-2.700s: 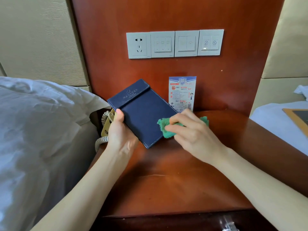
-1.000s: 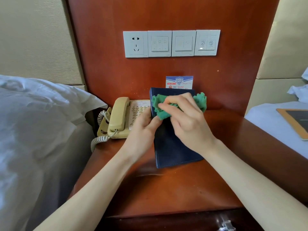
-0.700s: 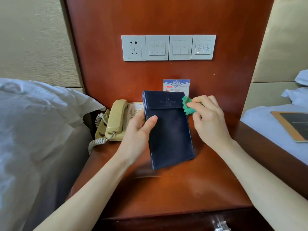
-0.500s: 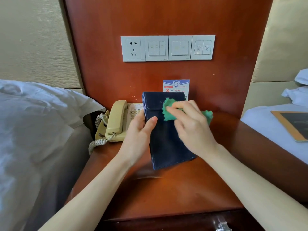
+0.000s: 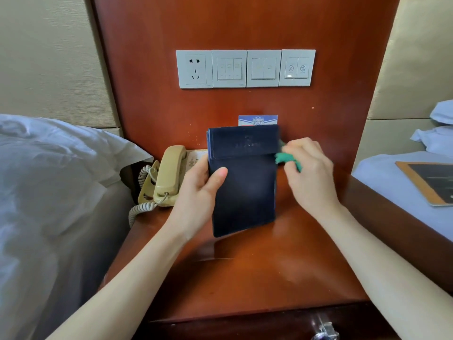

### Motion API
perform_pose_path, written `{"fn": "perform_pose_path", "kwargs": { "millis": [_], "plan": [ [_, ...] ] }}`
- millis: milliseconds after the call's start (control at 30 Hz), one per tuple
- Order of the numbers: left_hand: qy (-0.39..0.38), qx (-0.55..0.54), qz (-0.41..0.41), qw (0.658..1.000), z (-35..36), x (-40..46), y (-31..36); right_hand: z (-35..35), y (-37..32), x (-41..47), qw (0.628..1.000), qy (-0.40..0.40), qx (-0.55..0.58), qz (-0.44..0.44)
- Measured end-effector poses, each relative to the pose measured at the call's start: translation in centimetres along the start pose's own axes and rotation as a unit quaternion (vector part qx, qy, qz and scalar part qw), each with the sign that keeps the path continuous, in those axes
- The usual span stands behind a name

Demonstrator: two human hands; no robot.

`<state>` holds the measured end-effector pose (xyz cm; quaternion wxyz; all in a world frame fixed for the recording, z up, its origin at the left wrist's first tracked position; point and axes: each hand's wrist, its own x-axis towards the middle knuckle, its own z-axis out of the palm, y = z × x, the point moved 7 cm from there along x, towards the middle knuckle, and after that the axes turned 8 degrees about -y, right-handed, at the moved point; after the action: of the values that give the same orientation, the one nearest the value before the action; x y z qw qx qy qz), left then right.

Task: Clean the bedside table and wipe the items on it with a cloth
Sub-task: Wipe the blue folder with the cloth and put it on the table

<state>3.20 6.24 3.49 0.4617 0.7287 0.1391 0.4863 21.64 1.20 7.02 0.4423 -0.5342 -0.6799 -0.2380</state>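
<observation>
Against the far left edge lay a bed with a white pillow (image 5: 56, 153), set against a padded beige wall. Beside it stood the reddish wooden bench (image 5: 245, 273), glossy, with a matching back panel carrying a white socket and switch plate (image 5: 245, 68). On the bench's left rear corner I saw a beige telephone (image 5: 169, 175) with its coiled cord hanging off the edge. My left hand (image 5: 198, 192) held the dark blue folder (image 5: 242, 182) by its left edge, thumb across the front and fingers clamped round behind. The folder stood nearly upright, long axis vertical, flap end up, lower edge at or just above the bench; I could not tell which. A blue and white card (image 5: 257, 120) showed just behind its top. My right hand (image 5: 308, 173) had its fingers curled tight on the green cloth (image 5: 286, 159), pressed to the folder's right edge. Further right lay a second bed with a framed dark board (image 5: 431, 180) on it.
</observation>
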Motion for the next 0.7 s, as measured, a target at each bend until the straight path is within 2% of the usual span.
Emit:
{"fn": "perform_pose_path", "kwargs": {
  "millis": [100,167,233,300,400,500,567,700],
  "plan": [
    [-0.014,0.006,0.018,1.000,1.0,0.0,0.3,-1.0,4.1,-0.2,0.982,0.034,0.076,0.172],
    [-0.013,-0.004,0.019,1.000,1.3,0.2,0.1,-1.6,4.4,-0.6,0.968,0.077,0.116,0.209],
    [-0.004,-0.018,0.011,1.000,1.1,0.3,-0.2,-2.2,2.4,-0.4,0.970,0.119,0.140,0.158],
    [0.006,-0.036,-0.003,0.999,0.9,0.3,-0.6,-2.2,-0.7,-0.3,0.984,0.126,0.116,0.051],
    [0.013,-0.047,-0.011,0.999,0.8,0.2,-0.8,-0.8,-4.8,-0.6,0.993,0.068,0.030,-0.094],
    [0.013,-0.050,-0.011,0.999,0.8,0.3,-0.7,0.6,-6.6,-1.1,0.984,0.014,-0.020,-0.175],
    [0.010,-0.055,-0.014,0.998,0.9,0.2,-0.7,0.5,-5.9,-0.8,0.987,0.016,-0.008,-0.157],
    [0.031,-0.042,-0.035,0.998,0.6,0.1,-0.8,-0.5,-2.1,-0.1,0.999,0.032,0.029,-0.027]
  ]
}}
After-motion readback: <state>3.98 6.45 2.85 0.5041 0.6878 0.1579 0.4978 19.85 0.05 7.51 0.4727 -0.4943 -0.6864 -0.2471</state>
